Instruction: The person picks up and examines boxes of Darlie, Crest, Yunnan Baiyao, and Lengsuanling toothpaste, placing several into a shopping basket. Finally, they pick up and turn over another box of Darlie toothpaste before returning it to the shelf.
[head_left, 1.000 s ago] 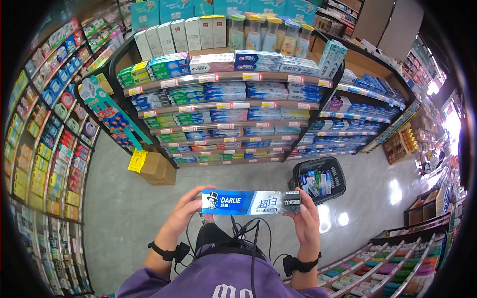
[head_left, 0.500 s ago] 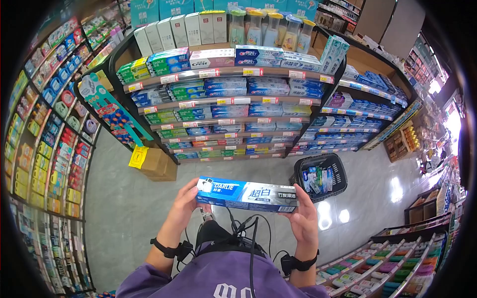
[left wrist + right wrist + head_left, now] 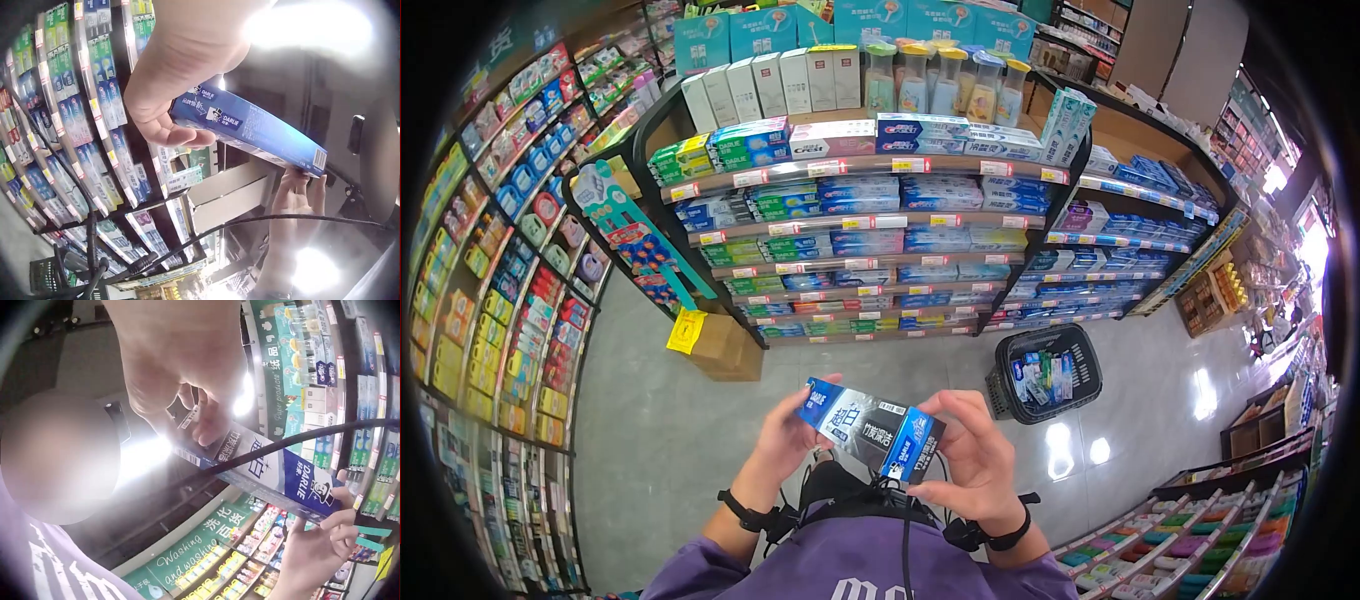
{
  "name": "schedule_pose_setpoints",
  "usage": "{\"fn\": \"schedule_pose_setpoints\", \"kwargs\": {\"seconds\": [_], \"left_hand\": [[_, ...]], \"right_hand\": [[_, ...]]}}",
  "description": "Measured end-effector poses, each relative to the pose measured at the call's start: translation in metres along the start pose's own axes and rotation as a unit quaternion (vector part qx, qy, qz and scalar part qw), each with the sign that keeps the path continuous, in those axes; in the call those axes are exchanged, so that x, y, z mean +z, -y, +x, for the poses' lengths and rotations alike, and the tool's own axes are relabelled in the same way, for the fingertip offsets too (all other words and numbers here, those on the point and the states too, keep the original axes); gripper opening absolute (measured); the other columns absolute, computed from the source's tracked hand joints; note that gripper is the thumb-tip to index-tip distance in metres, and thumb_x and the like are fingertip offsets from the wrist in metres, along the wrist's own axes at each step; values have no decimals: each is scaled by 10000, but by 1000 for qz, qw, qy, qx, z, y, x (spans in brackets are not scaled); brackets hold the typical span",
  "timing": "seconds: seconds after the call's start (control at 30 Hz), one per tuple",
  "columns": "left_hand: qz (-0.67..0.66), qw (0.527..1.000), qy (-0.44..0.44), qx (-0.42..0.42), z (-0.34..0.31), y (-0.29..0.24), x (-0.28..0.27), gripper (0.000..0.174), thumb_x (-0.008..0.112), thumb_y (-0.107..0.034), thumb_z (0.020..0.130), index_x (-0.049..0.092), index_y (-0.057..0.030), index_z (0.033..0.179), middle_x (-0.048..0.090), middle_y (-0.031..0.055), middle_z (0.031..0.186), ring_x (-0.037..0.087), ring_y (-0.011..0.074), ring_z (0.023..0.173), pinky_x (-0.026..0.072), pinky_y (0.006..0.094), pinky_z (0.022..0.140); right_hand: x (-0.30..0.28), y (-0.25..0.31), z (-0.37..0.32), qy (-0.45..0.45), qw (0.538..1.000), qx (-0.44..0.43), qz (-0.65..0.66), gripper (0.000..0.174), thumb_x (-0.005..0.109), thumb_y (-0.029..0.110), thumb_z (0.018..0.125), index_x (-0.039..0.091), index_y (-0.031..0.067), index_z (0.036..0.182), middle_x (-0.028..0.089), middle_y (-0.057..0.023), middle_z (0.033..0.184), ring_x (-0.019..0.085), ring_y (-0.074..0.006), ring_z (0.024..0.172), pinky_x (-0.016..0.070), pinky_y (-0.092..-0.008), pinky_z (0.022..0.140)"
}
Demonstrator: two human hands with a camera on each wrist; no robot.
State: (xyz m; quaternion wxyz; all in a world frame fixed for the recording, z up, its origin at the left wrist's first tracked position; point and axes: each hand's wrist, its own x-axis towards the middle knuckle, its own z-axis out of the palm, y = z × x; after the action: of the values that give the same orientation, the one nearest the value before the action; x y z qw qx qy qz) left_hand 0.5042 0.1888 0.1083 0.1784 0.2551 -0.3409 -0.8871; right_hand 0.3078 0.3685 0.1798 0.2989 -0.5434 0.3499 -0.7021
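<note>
- Left grip [image 3: 785, 440] clenched on the upper left end of the toothpaste box [image 3: 870, 430], thumb on one face, fingers curled under.
- Right grip [image 3: 970, 455] grasping the lower right end, thumb and fingertips pinching round that end.
- Toothpaste box is in the air between both grips, in front of the chest and above the floor [image 3: 650, 430]. It's tilted, left end higher and further out, right end lower and closer in.
- Box has blue ends and a dark middle band with white print; DARLIE logo shows in both wrist views.
- Black strap [image 3: 745, 512] on each wrist, black cable [image 3: 907, 540] hanging down over the purple top [image 3: 860, 570] just under the box.
- Black basket [image 3: 997, 385] stands on the floor right of the right grip, apart from it, packed with small boxes.
- Shelves [image 3: 870, 165] straight ahead, rows of toothpaste boxes with price tags along the edges, bottles on top.
- Carton [image 3: 725, 350] on the floor at the shelves' left foot, yellow tag [image 3: 685, 330] on its corner.
- More stocked racks on the left and lower right.
</note>
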Motion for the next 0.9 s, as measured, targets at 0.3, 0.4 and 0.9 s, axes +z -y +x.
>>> {"fn": "schedule_pose_setpoints", "kwargs": {"seconds": [0.3,0.4,0.9], "left_hand": [[-44,999,-1,-9,-5,15,-7,578,457,-364,1039,433,-6,1493,690,123,1171,701,184,833,573,320,721],[-41,998,38,1,-5,20,-23,603,462,-382,1021,455,3,1485,687,108,1186,675,213,860,535,344,768],[146,978,-62,138,-27,8,-10,622,598,-382,973,435,-43,1468,657,67,1050,615,153,679,504,290,609]], "right_hand": [[8,6,-5,12,999,20,-28,776,837,-22,779,475,-23,1466,421,-172,1412,555,-249,1221,574,-329,846],[2,2,-8,-11,1000,20,-16,760,816,-26,792,468,-28,1468,419,-156,1422,561,-245,1207,578,-341,850],[-51,-51,-57,-231,926,250,163,682,683,40,871,409,-42,1490,442,-162,1523,539,-269,1302,510,-427,1016]]}}
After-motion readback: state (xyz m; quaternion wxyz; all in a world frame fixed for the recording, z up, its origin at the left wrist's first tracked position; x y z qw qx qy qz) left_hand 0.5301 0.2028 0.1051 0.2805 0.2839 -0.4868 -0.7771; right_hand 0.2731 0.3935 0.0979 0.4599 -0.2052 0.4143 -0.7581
